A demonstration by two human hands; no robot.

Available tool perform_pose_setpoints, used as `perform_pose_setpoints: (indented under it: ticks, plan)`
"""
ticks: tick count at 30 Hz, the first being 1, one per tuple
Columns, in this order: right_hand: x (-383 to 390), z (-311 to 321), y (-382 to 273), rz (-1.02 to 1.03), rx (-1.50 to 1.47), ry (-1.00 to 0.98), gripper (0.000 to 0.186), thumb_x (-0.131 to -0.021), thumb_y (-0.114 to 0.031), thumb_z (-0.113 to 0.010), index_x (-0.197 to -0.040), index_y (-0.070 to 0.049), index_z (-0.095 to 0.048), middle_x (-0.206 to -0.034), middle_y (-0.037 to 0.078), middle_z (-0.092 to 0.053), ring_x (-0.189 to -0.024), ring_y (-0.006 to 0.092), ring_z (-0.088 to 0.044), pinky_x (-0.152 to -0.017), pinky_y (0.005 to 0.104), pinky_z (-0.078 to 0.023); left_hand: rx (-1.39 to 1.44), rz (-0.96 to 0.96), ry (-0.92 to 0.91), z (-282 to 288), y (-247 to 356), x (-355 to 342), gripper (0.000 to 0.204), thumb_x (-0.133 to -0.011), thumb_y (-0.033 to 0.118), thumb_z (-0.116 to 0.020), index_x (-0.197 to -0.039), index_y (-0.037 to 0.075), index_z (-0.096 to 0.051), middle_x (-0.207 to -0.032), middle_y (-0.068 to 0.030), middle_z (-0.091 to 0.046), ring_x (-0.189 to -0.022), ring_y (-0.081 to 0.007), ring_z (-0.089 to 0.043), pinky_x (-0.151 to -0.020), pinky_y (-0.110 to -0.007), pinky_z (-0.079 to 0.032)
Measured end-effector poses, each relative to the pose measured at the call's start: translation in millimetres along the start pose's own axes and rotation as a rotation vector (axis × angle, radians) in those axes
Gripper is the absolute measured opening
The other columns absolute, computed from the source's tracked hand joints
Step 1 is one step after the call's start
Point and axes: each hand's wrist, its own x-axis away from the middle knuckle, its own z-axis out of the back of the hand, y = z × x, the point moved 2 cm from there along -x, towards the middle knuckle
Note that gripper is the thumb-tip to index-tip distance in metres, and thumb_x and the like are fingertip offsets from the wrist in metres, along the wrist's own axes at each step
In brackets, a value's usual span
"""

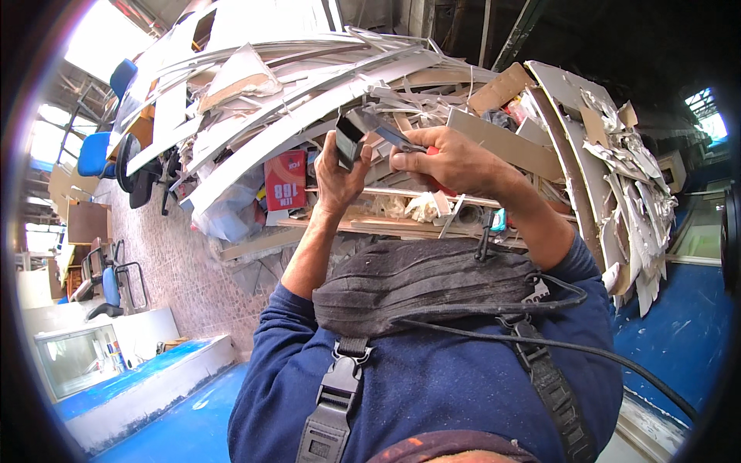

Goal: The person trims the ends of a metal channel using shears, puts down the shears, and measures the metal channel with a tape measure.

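Both my hands are raised in front of my chest, above the scrap pile. My left hand [340, 176] is closed around a short dark channel-shaped piece [350, 140], which stands upright with its end tilted toward me. My right hand [461, 162] is closed on a tool with red handle parts showing at the fingers. A flat grey metal part [386, 133] reaches from that hand to the top of the dark piece. Whether it is the tool's blade or a strip of metal, I cannot tell.
A heap of white boards, trim strips and broken panels [309, 108] spreads ahead. A red box [285, 180] and clear plastic bag [230, 210] lie at its near left. Torn panels [621, 177] lean at the right. Blue chairs [96, 154] stand far left. A black cable [617, 356] crosses my chest.
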Motion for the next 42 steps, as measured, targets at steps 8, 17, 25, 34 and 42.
perform_pose_setpoints:
  ticks: [8, 17, 25, 34, 42]
  plan:
    - [12, -1, 47, 0.151, -0.082, 0.225, 0.041, -0.097, -0.033, -0.061, -0.120, 0.001, -0.058, -0.082, 0.009, -0.066, -0.079, 0.0225, -0.067, -0.074, 0.0390, -0.055, 0.008, 0.064, 0.095, 19, 28, -58, 0.024, -0.094, 0.024, -0.069, -0.090, 0.002, -0.062, -0.065, -0.0027, -0.056, -0.065, -0.0108, -0.051, -0.061, -0.030, -0.045]
    - [70, -72, 170, -0.151, -1.198, 0.090, 0.038, -0.092, -0.010, -0.059, -0.127, 0.002, -0.051, -0.102, 0.012, -0.065, -0.095, 0.0236, -0.066, -0.088, 0.0362, -0.054, -0.218, 0.155, -0.475, 28, 58, -83, 0.025, -0.093, 0.026, -0.069, -0.098, 0.002, -0.068, -0.065, -0.0041, -0.056, -0.061, -0.0090, -0.048, -0.057, -0.031, -0.042]
    - [71, 47, 96, 0.246, 0.675, 0.948, 0.041, -0.089, 0.001, -0.066, -0.127, -0.011, -0.059, -0.103, 0.014, -0.068, -0.090, 0.0328, -0.069, -0.080, 0.0395, -0.055, -0.255, 0.052, -0.749, 14, 85, -80, 0.024, -0.088, 0.021, -0.072, -0.098, -0.001, -0.068, -0.067, -0.0156, -0.060, -0.057, -0.0178, -0.054, -0.060, -0.036, -0.048]
    - [63, 40, 66, 0.306, 0.658, 0.910, 0.033, -0.087, -0.025, -0.075, -0.111, -0.005, -0.063, -0.094, 0.015, -0.067, -0.084, 0.0321, -0.068, -0.074, 0.0399, -0.054, -0.224, 0.020, -0.794, 17, 88, -73, 0.019, -0.082, 0.014, -0.072, -0.094, 0.000, -0.065, -0.067, -0.0181, -0.060, -0.055, -0.0275, -0.062, -0.058, -0.038, -0.048]
    - [64, 36, 60, 0.180, 0.435, 0.666, 0.026, -0.089, -0.025, -0.074, -0.096, -0.001, -0.066, -0.074, 0.009, -0.060, -0.067, 0.0184, -0.059, -0.063, 0.0336, -0.048, -0.363, -0.106, -0.717, 29, 92, -68, 0.024, -0.078, 0.012, -0.075, -0.096, 0.002, -0.063, -0.075, -0.0186, -0.066, -0.067, -0.0330, -0.068, -0.063, -0.042, -0.052]
